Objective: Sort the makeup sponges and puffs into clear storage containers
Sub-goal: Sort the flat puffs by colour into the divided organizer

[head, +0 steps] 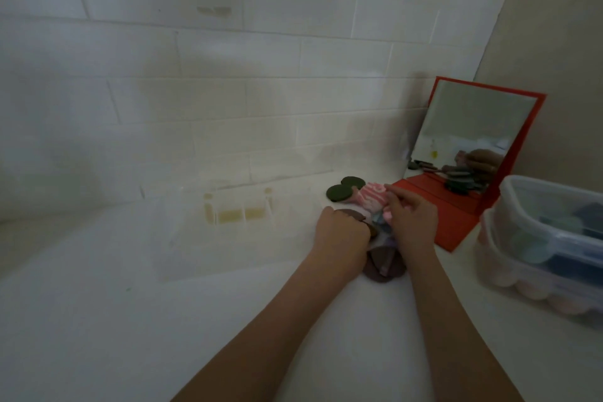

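Puffs [385, 258] piled on desk [163, 320]; left hand [342, 235] grips brown ones, right hand [411, 222] pinches pink; overfull grips could spill.

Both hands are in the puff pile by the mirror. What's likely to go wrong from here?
1. The right hand and left hand work the mixed puff pile together, so a grab may lift several puffs of different colours at once.
2. The red-framed mirror stands propped right behind the pile; a reach could knock it.
3. The clear divided organizer is barely visible on the white counter, so drops may miss a compartment.
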The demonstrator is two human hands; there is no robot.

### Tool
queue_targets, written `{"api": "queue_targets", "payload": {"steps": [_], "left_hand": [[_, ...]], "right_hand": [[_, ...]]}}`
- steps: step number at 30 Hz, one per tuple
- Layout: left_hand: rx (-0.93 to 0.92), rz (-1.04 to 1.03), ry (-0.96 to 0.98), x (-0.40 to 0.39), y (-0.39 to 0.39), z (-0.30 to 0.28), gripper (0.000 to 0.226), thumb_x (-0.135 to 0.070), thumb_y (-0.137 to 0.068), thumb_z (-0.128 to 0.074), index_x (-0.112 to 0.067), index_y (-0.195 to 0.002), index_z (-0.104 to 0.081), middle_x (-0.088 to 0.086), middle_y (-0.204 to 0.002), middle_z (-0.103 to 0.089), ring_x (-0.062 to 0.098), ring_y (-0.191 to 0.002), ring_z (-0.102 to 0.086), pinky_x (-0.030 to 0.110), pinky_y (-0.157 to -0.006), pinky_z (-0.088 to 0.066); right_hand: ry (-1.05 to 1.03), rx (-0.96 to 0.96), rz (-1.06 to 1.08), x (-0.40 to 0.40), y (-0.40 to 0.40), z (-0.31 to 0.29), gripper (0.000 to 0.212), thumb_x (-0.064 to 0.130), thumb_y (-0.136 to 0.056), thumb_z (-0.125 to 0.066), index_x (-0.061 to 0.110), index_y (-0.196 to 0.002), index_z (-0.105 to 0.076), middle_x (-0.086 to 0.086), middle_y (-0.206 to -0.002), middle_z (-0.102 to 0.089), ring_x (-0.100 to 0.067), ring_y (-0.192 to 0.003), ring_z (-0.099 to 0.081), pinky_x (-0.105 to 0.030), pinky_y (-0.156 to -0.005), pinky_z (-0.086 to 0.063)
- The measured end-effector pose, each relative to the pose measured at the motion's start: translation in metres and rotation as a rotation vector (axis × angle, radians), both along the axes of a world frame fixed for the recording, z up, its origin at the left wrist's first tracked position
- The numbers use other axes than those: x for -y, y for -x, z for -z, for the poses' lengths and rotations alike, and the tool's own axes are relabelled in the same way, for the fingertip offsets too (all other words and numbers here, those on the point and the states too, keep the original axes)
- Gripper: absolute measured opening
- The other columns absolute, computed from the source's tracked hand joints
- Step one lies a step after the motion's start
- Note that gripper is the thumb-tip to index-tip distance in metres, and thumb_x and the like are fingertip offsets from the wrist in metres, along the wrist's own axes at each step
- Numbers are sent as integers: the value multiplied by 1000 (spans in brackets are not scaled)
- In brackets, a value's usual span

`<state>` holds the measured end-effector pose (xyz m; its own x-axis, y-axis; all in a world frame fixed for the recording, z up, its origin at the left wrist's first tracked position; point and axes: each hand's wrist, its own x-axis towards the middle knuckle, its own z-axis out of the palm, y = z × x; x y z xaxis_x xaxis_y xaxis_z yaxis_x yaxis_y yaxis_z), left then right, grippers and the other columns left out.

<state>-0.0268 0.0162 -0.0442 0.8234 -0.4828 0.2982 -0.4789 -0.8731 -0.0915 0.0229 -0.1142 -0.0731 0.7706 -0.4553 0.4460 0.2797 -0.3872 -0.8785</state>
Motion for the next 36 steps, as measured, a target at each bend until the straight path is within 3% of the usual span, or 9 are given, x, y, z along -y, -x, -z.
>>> {"api": "queue_targets", "payload": {"steps": [3, 7, 11, 15, 17, 20, 25, 31, 36], "left_hand": [[140, -3, 284, -1, -2, -1, 24, -20, -77, -64, -11, -99, -64, 9, -98, -66, 27, -87, -63, 28, -74, -43], [-112, -12, 803, -8, -9, -10, 54, -16, -92, -52, -7, -142, -34, 11, -143, -40, 25, -127, -43, 27, -101, -31], [-172, -28, 843, -17, -21, -8, 58, -22, -92, -56, -7, -143, -34, 13, -139, -48, 25, -126, -45, 28, -104, -31], [-70, -26, 955, -20, -24, -7, 37, -16, -86, -63, -9, -122, -59, 11, -115, -64, 26, -105, -59, 32, -91, -44], [-30, -15, 1009, -22, -23, -9, 23, -18, -86, -64, -11, -107, -67, 7, -102, -68, 23, -95, -61, 31, -83, -46], [-78, -16, 1086, -23, -24, -10, 20, -20, -86, -64, -12, -104, -68, 4, -97, -69, 20, -89, -62, 31, -80, -48], [-214, -14, 1226, -25, -25, -13, 15, -15, -92, -57, -10, -103, -67, 0, -82, -68, -3, -57, -61, 5, -54, -43], [-381, 88, 1453, -26, -22, -16, 16, -17, -98, -50, -11, -101, -64, 6, -79, -68, 4, -59, -67, 18, -54, -54], [-347, 85, 1458, -26, -19, -15, 12, -17, -97, -51, -9, -103, -59, 2, -73, -67, 6, -54, -66, 23, -53, -56]], "right_hand": [[-209, 14, -126, 1, 3, -7, 19, 4, -86, -64, 8, -104, -70, -8, -85, -70, 8, -65, -61, -13, -66, -50], [-290, -71, -362, -6, 16, -18, 15, 3, -88, -62, 5, -99, -72, -6, -75, -69, -2, -53, -58, -14, -48, -46], [-350, -119, -576, -10, 22, -25, 16, 8, -90, -58, 12, -97, -72, -3, -62, -62, -7, -40, -41, -15, -35, -30], [-567, -61, -632, -6, 21, -27, 21, 7, -95, -50, 14, -104, -68, -2, -67, -59, -4, -41, -35, -14, -35, -29], [-688, -52, -610, -4, 20, -29, 26, 4, -97, -45, 16, -111, -63, -4, -77, -61, -4, -45, -41, -15, -37, -32], [-836, -40, -661, -6, 21, -33, 31, -2, -95, -43, 17, -115, -57, -5, -92, -65, -4, -56, -54, -15, -44, -37], [-815, -7, -758, -14, 23, -35, 22, -3, -92, -47, 12, -107, -54, -2, -97, -74, -9, -79, -69, -15, -59, -51], [-711, 11, -773, -21, 21, -31, 33, 11, -75, -61, 7, -108, -58, -4, -92, -74, -12, -80, -70, -18, -64, -54], [-724, 39, -767, -21, 19, -31, 34, 18, -66, -70, 11, -97, -60, -8, -92, -74, -16, -81, -71, -21, -64, -56]]}}
